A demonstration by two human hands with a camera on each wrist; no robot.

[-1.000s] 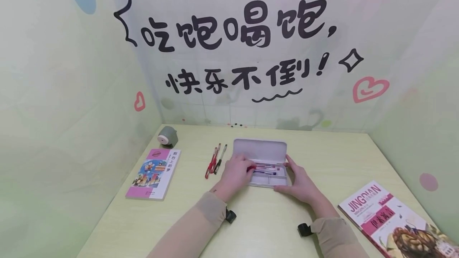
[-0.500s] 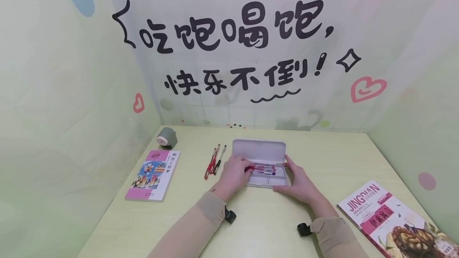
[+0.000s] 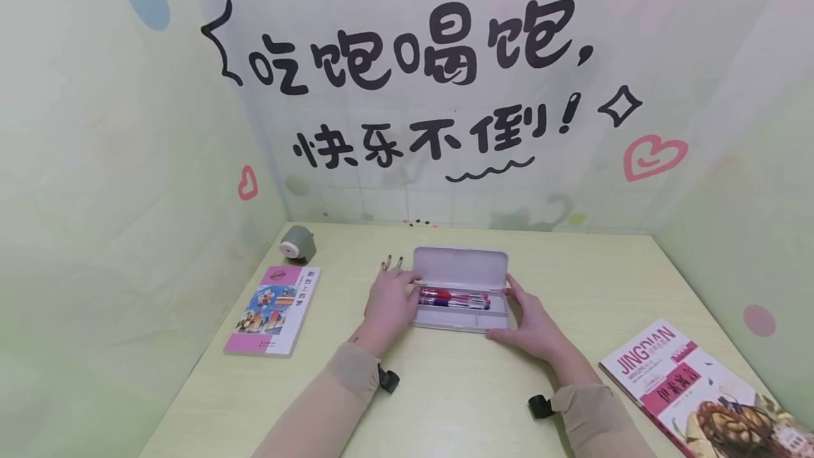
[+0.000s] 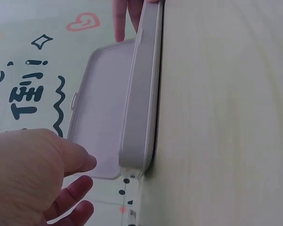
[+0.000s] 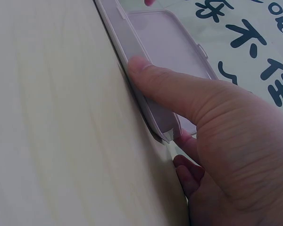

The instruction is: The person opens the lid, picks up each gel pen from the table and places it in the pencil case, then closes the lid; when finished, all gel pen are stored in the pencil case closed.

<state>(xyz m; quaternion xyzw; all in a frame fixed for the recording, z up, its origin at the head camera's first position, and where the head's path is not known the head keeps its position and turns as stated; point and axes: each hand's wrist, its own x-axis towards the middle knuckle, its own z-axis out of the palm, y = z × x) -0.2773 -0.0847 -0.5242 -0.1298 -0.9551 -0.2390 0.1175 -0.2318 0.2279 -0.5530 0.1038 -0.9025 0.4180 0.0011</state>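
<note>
The left hand has drawn back out of the pencil case since a moment ago: then its fingers lay over the tray among the pens, and now they rest just outside the case's left end, fingers spread and relaxed, gripping nothing. The tips reach toward the loose pens on the table, whose far ends alone show beyond the fingers. With the hand gone, the red and blue pens lying in the tray are in plain sight, side by side in the far compartment; the near compartments look bare.

The right hand has not moved. It holds the case's right end, thumb pressed along the near wall and fingers curled round the corner, as the right wrist view shows. The lid stands open, tilted away from both hands.

Left of the left hand lies a pink book, with a small grey sharpener beyond it. A second book lies right of the right wrist.
</note>
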